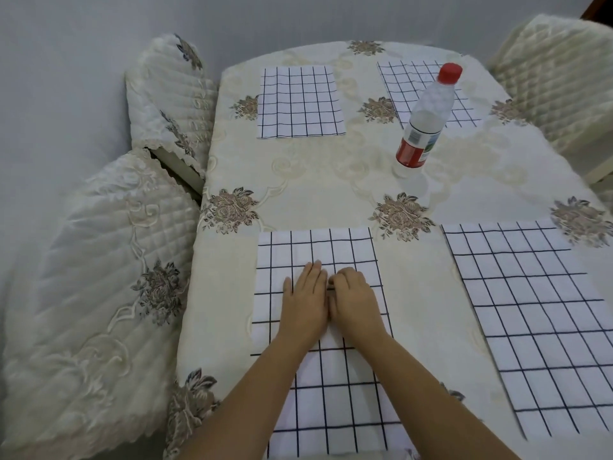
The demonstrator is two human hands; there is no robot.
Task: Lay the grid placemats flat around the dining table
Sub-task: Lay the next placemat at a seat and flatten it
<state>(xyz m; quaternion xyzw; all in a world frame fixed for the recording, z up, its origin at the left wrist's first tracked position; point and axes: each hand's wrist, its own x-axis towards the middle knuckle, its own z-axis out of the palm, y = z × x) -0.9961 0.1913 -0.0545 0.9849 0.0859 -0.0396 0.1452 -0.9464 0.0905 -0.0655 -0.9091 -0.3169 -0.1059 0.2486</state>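
Several white placemats with a dark grid lie on the cream flowered tablecloth (308, 180). The near left placemat (331, 386) lies flat in front of me. My left hand (303, 293) presses flat on its middle with straight fingers. My right hand (353, 297) rests right beside it, touching it, with its fingers curled under on the cloth. Another placemat (544, 313) lies flat at the near right. A third placemat (300, 101) lies at the far left, and a fourth placemat (414, 91) lies at the far right, partly hidden by a bottle.
A clear plastic bottle (423, 121) with a red cap and red label stands right of the table's middle. Quilted cream chair covers are at the left (99, 293), the far left (169, 104) and the far right (557, 81). A grey wall lies beyond.
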